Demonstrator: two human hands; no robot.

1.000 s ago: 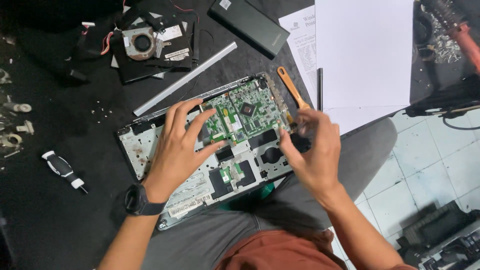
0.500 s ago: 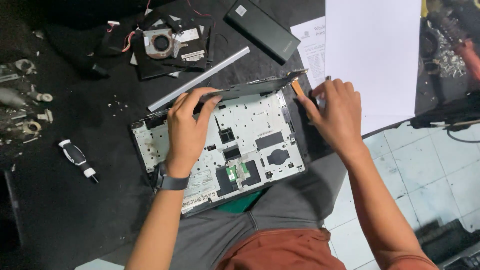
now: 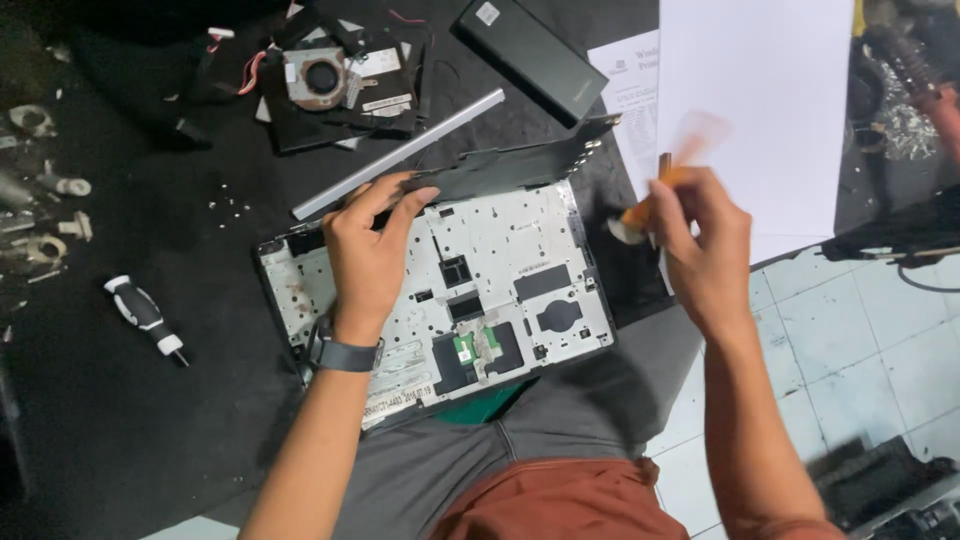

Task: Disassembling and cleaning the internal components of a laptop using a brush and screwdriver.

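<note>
My left hand [image 3: 370, 250] gripped the far edge of a dark board [image 3: 510, 165], tilted up off the laptop shell [image 3: 500, 250]. Fingers curled over the board's edge, palm over the shell. My right hand [image 3: 705, 250] was closed around a brush [image 3: 650, 205] with an orange handle, blurred, just right of the shell. The shell lay open on the black table [image 3: 120, 430], its pale inside facing up, near edge over my lap. A silver strip [image 3: 400, 155] sat just beyond the board. Farther off: a fan part [image 3: 325, 80], a black battery [image 3: 530, 55], white paper [image 3: 760, 100]. A screwdriver [image 3: 145, 318] lay well left of the shell.
</note>
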